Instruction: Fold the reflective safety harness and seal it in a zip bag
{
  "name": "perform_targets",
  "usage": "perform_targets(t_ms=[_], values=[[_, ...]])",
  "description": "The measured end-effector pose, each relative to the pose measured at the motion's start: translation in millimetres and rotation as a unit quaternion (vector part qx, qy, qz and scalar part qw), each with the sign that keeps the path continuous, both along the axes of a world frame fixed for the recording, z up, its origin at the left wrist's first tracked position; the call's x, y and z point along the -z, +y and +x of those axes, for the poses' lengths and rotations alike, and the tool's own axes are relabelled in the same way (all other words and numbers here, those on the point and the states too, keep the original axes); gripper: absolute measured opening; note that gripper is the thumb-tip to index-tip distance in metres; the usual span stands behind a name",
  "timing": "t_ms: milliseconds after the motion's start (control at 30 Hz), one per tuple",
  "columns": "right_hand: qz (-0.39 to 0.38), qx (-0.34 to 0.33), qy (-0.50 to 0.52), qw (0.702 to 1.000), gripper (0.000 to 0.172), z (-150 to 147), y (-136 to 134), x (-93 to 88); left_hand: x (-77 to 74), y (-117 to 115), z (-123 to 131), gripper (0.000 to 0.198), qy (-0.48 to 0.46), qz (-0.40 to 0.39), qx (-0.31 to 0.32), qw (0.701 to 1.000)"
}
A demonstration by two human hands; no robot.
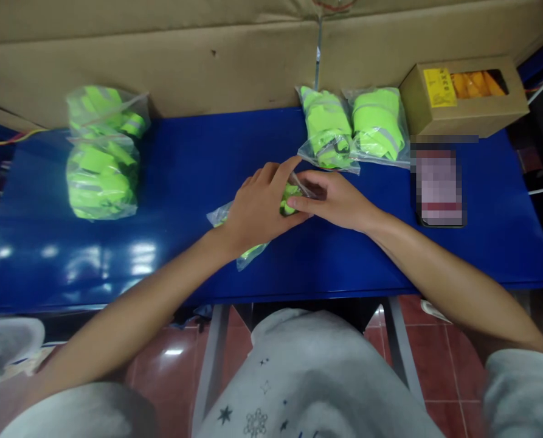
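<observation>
A clear plastic bag with a folded neon-yellow cloth inside, like a reflective vest, lies on the blue table at the middle. My left hand covers most of it, fingers curved over the far side and thumb along the near side. At the bag's right end, my right hand has its thumb and fingers closed on the plastic edge. Much of the bag is hidden under my left hand.
Bagged neon vests lie at the left and at the back right. A cardboard box with orange contents stands in the right back corner, a phone before it. Cardboard backs the blue table.
</observation>
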State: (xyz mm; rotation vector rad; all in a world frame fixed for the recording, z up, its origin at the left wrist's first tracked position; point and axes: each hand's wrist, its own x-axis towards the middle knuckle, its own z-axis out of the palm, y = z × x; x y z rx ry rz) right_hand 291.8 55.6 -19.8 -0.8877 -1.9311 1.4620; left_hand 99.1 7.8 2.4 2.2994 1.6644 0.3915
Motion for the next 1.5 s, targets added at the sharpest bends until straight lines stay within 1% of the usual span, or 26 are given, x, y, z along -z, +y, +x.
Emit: perform_targets(t_ms=[67, 100, 133, 167, 200, 267, 333, 367, 433, 500, 600, 667, 767, 800, 867, 1000, 1067, 1100, 1167, 1233, 1267, 1333, 1400, 1500], values=[[0.022, 0.017, -0.010, 1.000, 0.034, -0.1, 1.5, 3.2, -0.9, 2.4, -4.0, 0.097, -0.070, -0.027, -0.001, 0.997], [0.033, 0.021, -0.013, 0.999, 0.031, 0.5, 2.1, 3.8, -2.5, 5.1, -7.8, 0.104, -0.119, -0.057, 0.001, 0.991], [0.041, 0.022, -0.013, 0.999, 0.029, 1.4, 2.6, 3.8, -4.6, 8.8, -12.5, 0.109, -0.172, -0.097, -0.001, 0.980], [0.048, 0.018, -0.013, 0.999, 0.027, 2.4, 2.8, 3.3, -6.9, 13.2, -17.7, 0.110, -0.226, -0.141, -0.013, 0.964], [0.053, 0.012, -0.010, 0.998, 0.027, 3.5, 2.9, 2.5, -9.1, 18.0, -22.9, 0.103, -0.279, -0.184, -0.038, 0.942], [0.066, -0.005, 0.000, 0.998, 0.027, 5.1, 1.9, 0.3, -12.5, 26.8, -31.0, 0.072, -0.367, -0.255, -0.111, 0.888], [0.085, -0.022, 0.013, 0.996, 0.028, 6.2, -0.2, -2.7, -14.0, 31.6, -34.8, 0.042, -0.422, -0.308, -0.159, 0.838], [0.097, -0.031, 0.018, 0.995, 0.029, 6.8, -1.5, -4.7, -14.3, 32.0, -35.2, 0.033, -0.439, -0.329, -0.166, 0.819], [0.122, -0.050, 0.020, 0.991, 0.029, 8.5, -3.6, -9.8, -14.7, 29.4, -34.2, 0.024, -0.464, -0.346, -0.161, 0.800], [0.143, -0.063, 0.021, 0.987, 0.030, 10.9, -4.7, -16.1, -15.7, 24.1, -32.2, 0.023, -0.494, -0.321, -0.158, 0.793], [0.147, -0.068, 0.029, 0.986, 0.031, 14.3, -5.3, -26.2, -17.9, 15.3, -26.6, 0.024, -0.532, -0.244, -0.163, 0.794], [0.138, -0.048, 0.041, 0.988, 0.027, 15.7, -6.2, -33.5, -19.0, 9.3, -19.1, 0.025, -0.544, -0.183, -0.161, 0.803], [0.130, 0.007, 0.051, 0.990, 0.021, 18.4, -8.6, -46.8, -17.6, -1.8, -2.8, 0.031, -0.557, -0.090, -0.142, 0.813], [0.125, 0.015, 0.048, 0.991, 0.019, 19.9, -9.2, -51.8, -16.0, -6.1, 2.6, 0.032, -0.564, -0.068, -0.132, 0.812], [0.100, 0.005, 0.029, 0.995, 0.016, 23.3, -10.0, -61.6, -10.9, -15.4, 11.1, 0.034, -0.579, -0.050, -0.113, 0.806], [-0.004, -0.053, -0.002, 0.999, 0.016, 28.4, -10.5, -73.3, 0.3, -30.1, 16.5, 0.037, -0.591, -0.087, -0.099, 0.796], [-0.049, -0.057, -0.024, 0.997, 0.018, 29.0, -10.9, -73.7, 1.7, -32.8, 15.9, 0.039, -0.591, -0.120, -0.104, 0.791], [-0.057, -0.046, -0.040, 0.996, 0.018, 28.9, -11.1, -72.5, 0.8, -32.9, 15.4, 0.039, -0.592, -0.139, -0.113, 0.786], [-0.039, 0.000, -0.072, 0.997, 0.017, 28.8, -10.9, -68.2, -3.1, -31.3, 14.5, 0.040, -0.601, -0.181, -0.140, 0.766], [-0.010, 0.046, -0.089, 0.995, 0.019, 28.8, -9.6, -63.0, -7.8, -28.8, 13.4, 0.040, -0.619, -0.223, -0.163, 0.736], [-0.005, 0.058, -0.088, 0.994, 0.022, 29.0, -8.6, -60.9, -9.7, -27.6, 12.9, 0.040, -0.629, -0.239, -0.167, 0.721], [-0.021, 0.057, -0.081, 0.995, 0.020, 29.6, -6.4, -59.4, -12.2, -25.8, 11.7, 0.037, -0.643, -0.255, -0.167, 0.703], [-0.038, 0.041, -0.075, 0.996, 0.019, 30.7, -4.5, -61.8, -13.0, -25.1, 10.3, 0.033, -0.645, -0.254, -0.165, 0.701], [-0.036, -0.002, -0.102, 0.994, 0.024, 34.4, -2.8, -69.3, -12.7, -25.6, 8.0, 0.029, -0.646, -0.257, -0.161, 0.701]])
